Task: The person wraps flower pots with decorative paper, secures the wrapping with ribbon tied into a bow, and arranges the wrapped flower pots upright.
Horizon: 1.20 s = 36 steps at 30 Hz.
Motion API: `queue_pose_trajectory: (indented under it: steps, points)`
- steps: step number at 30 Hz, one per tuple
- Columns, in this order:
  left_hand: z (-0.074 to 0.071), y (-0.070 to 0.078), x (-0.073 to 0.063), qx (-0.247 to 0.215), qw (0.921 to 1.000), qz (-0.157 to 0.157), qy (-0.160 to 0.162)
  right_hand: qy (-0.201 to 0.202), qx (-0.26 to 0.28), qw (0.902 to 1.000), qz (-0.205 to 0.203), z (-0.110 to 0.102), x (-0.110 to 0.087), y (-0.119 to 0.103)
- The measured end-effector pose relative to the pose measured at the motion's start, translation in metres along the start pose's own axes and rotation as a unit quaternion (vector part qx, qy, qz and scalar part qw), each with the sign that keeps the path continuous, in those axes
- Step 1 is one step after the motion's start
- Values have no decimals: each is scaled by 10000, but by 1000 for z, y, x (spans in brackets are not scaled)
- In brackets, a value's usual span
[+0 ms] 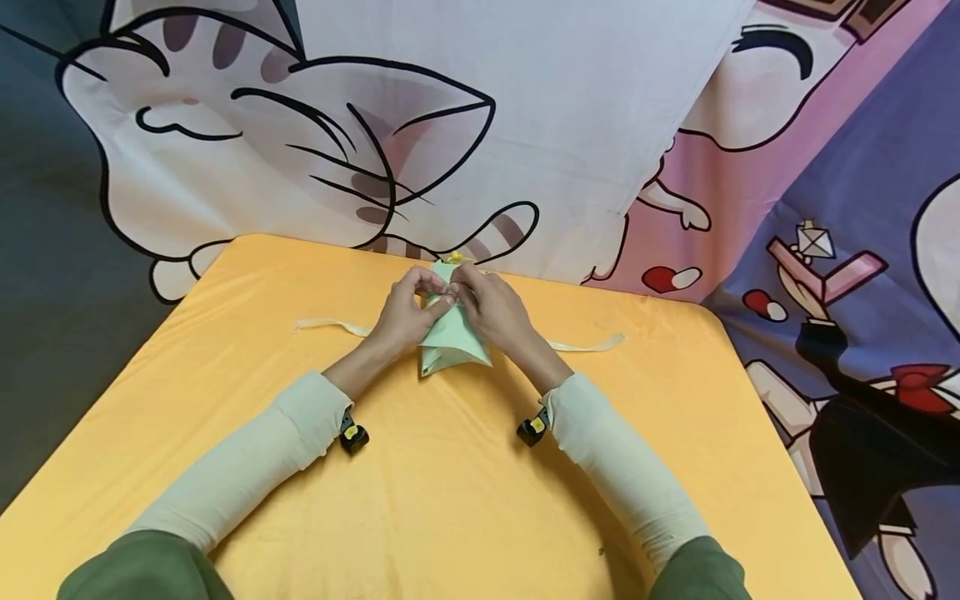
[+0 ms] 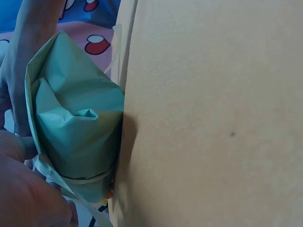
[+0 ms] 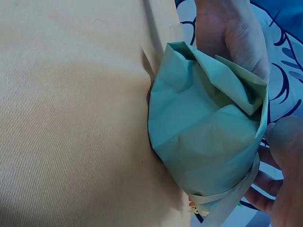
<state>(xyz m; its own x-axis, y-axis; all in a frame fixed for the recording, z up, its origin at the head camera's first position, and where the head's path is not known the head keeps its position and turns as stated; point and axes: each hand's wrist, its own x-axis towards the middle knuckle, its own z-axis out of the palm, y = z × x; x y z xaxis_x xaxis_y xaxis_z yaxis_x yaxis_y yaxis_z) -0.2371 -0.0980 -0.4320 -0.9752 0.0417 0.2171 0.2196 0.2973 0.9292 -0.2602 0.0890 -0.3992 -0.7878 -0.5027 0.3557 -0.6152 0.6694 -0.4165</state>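
A bundle wrapped in mint-green paper (image 1: 453,337) lies on the table, its folded open end towards me. Something small and yellow (image 1: 455,257) shows at its far end; it looks like flowers. A pale ribbon (image 3: 239,189) runs round the narrow part of the wrap. Its loose tails stretch out to both sides on the cloth. My left hand (image 1: 408,312) and right hand (image 1: 495,308) meet on top of the bundle, with curled fingers pinching the ribbon at its middle. The fingers hide the crossing, so a knot cannot be made out.
A yellow cloth (image 1: 420,500) covers the table. Behind it hangs a white backdrop (image 1: 585,108) with a cartoon cat, and a purple and pink printed sheet (image 1: 847,208) stands on the right. Each wrist carries a small black camera.
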Motion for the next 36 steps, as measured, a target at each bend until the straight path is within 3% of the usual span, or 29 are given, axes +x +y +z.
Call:
queue_pose_trajectory:
  steps: [5, 9, 19, 23, 28, 32, 34, 36]
  points:
    - [0, 0, 0, 337, 9993, -73, -176, -3, -140, 9997, -174, 0, 0, 0]
    - [0, 0, 0, 348, 9989, -154, -286, 58, -203, 9996, -206, 1, -2, 2]
    - [-2, -1, -1, -153, 9988, -453, -104, 120, -132, 9994, -287, 4, -4, 4]
    - [-2, -1, -1, -235, 9982, -545, -40, -49, 215, 9996, -161, 1, -6, 4]
    - [-4, -1, -2, -305, 9976, -626, 35, -87, 827, 9953, 506, -9, -15, 13]
    - [-5, -2, -4, -406, 9971, -649, 57, 14, 176, 9888, 1479, -27, -29, 32]
    - [-5, -4, -4, -449, 9970, -625, 32, -249, -512, 9755, 2127, -40, -37, 42]
    - [-6, -4, -6, -473, 9971, -598, -7, -752, -1164, 9500, 2800, -51, -45, 53]
